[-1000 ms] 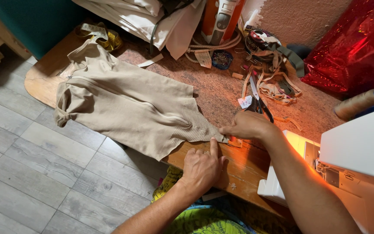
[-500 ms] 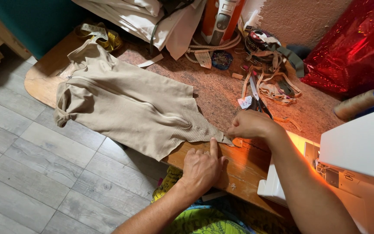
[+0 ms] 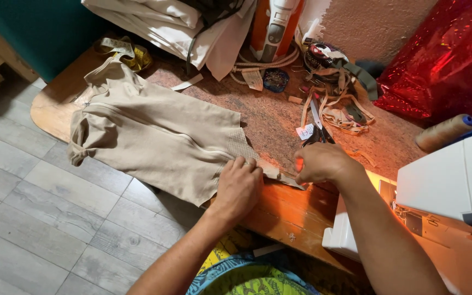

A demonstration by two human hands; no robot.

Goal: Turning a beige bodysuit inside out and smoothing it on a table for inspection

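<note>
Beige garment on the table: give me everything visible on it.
The beige garment is a stretchy-looking knit piece lying flat across the wooden table, its lower edge hanging over the table's front edge. A raised seam or zip line runs along its length, a mesh-textured panel sits near the narrow end, and the far end is bunched and folded. The left hand presses down on the narrow end; the right hand pinches the tip of that end against the table.

Bare forearms (1 ring (image 3: 245,162))
</note>
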